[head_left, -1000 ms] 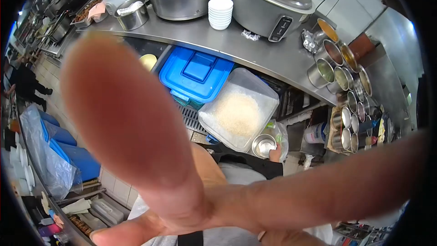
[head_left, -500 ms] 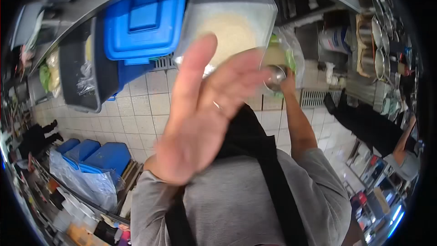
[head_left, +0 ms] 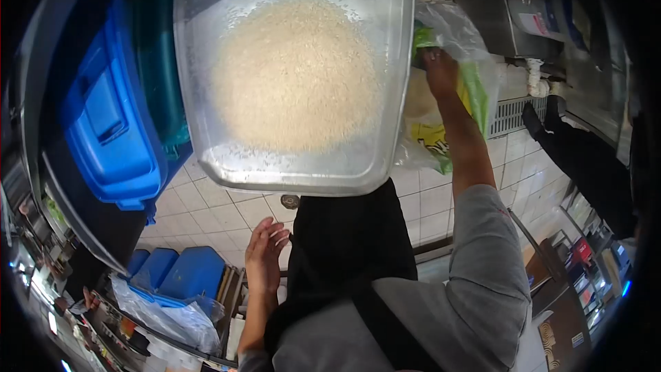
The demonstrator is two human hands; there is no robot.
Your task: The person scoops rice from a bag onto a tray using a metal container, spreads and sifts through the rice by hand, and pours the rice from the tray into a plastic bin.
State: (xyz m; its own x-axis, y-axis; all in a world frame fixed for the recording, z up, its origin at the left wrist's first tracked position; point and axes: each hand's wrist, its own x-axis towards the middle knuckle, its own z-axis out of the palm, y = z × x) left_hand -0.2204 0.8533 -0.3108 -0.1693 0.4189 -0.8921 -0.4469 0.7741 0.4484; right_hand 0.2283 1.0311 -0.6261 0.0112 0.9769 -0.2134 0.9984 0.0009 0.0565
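Note:
A large clear plastic tub point(head_left: 358, 165) fills the top centre, with a heap of pale rice point(head_left: 296, 76) across its bottom. My right hand point(head_left: 441, 72) reaches into a sack point(head_left: 441, 138) in green, yellow and clear plastic, to the right of the tub. Its fingers are curled at the sack's mouth, and whatever they hold is too dark and covered to make out. Below the tub, my left hand point(head_left: 267, 248) is in the air beside my dark apron, fingers loosely stretched, holding nothing.
At the left stand a blue lidded bin point(head_left: 110, 124) and a dark grey bin point(head_left: 76, 213). Blue containers point(head_left: 186, 275) partly under clear plastic sit lower left. A white drainpipe point(head_left: 537, 79) and a floor grate point(head_left: 513, 117) are at the right. Another person's dark-clad legs point(head_left: 578, 151) show there.
My left hand has dropped from in front of the tub to below it. My right hand has moved up into the sack; the metal bowl it held is out of sight. The tub looks nearer.

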